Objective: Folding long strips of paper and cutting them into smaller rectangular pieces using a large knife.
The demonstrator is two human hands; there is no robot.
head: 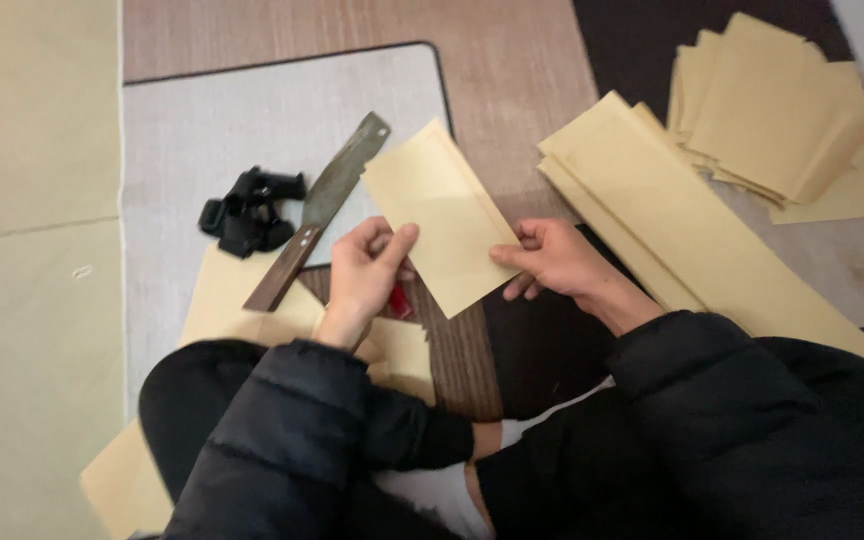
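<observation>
Black sleeves: our padded jacket [282, 440] fills the near edge, knees folded on the floor.
Left hand: our left hand [364, 268] is closed on the near left edge of the folded sheet [440, 215], thumb lying on top of it.
Right hand: our right hand [552, 258] pinches the sheet's right edge, fingers curled under, thumb on top.
Folded sheet: pale yellow paper, held up between both hands, tilted, its long side running far-left to near-right above the rug [512, 90].
Red thing: a small red object [399, 300] shows just under our left hand; we cannot tell what it is.
Loose paper: more yellow pieces [232, 300] lie near and left, under our left arm.
Knife: a long blade with a brown wooden handle [317, 215] lies just left of the sheet, tip pointing far.
Black object: a black plastic tool [249, 212] sits left of the knife on the grey mat [202, 130].
Long strips: a stack of long yellow strips [672, 230] lies right of our right hand.
Far stack: a fanned pile of folded yellow pieces [772, 110] rests far right.
</observation>
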